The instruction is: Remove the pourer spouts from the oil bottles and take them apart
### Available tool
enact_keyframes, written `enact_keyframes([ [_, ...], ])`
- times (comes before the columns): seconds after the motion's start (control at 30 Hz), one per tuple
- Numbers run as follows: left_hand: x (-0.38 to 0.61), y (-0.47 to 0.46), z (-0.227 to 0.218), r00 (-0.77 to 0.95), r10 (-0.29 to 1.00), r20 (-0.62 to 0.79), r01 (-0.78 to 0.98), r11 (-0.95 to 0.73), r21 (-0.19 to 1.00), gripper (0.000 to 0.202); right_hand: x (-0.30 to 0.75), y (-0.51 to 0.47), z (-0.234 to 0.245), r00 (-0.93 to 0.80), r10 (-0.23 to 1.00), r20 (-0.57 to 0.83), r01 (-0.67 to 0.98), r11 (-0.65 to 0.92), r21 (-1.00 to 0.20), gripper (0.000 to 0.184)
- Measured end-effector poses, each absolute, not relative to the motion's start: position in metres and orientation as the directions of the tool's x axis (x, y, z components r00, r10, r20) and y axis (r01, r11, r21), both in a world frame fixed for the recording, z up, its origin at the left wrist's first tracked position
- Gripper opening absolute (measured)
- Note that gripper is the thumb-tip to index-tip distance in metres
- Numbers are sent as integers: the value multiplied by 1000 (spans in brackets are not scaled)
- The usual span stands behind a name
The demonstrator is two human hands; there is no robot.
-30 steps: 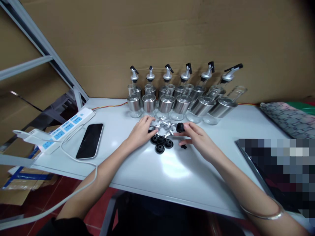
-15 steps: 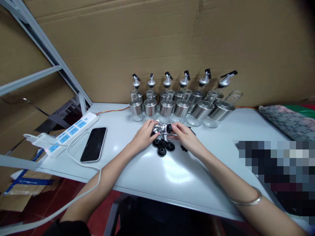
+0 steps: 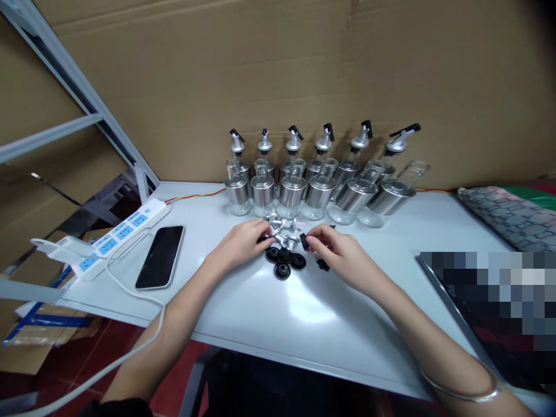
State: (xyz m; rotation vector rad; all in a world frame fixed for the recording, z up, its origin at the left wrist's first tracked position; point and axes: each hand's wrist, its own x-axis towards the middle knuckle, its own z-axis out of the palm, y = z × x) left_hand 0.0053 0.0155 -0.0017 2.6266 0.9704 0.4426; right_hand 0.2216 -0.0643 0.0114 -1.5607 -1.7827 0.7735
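Since half a second ago, the right grip (image 3: 343,255) has drawn down and rightward, carrying its black stopper (image 3: 304,242) off the silver pile, while the left grip (image 3: 244,240) has edged left, uncovering more silver.

Near the middle of the frame, the right grip pinches the stopper between thumb and forefinger. The left grip lies curled at the left edge of the silver pourer spouts (image 3: 284,225), thumb apart from forefinger, with a dark piece (image 3: 262,238) between or beneath them; I cannot tell whether it is pinched or merely covered.

The held stopper should be very light and, if it is rubber as it appears, slightly springy, giving under pressure without harm. Its rim offers the best purchase; a thumb-and-finger hold across opposite edges leaves both ends free. The matt surface ought not to slip. Loose black stoppers (image 3: 284,255) cluster just below centre on the counter (image 3: 234,307), and look easy to lift by the rim.

The spouts look smooth, stiff and more slippery, and their tangle could snag; the wider base would be the safer place to hold. Behind them, upper centre, steel-sleeved glass bottles (image 3: 262,190) look heavier and breakable, steadiest when held around the sleeve.
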Motion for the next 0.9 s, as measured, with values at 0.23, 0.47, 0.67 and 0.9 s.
enact_keyframes([
  [0.23,1,17,4,772,628,101,512,-708,485,9,216,-65,4,-118,991,58,648,121,-752,26],
  [0.47,3,12,11,789,612,52,491,-680,544,11,212,-64,-2,-189,981,41,594,148,-791,31],
  [0.67,3,15,3,733,663,151,516,-687,511,21,216,-61,-7,-142,981,133,537,189,-822,33],
  [0.9,2,17,1,753,644,137,522,-711,472,23,223,-50,-15,-50,990,130,425,139,-895,39],
])
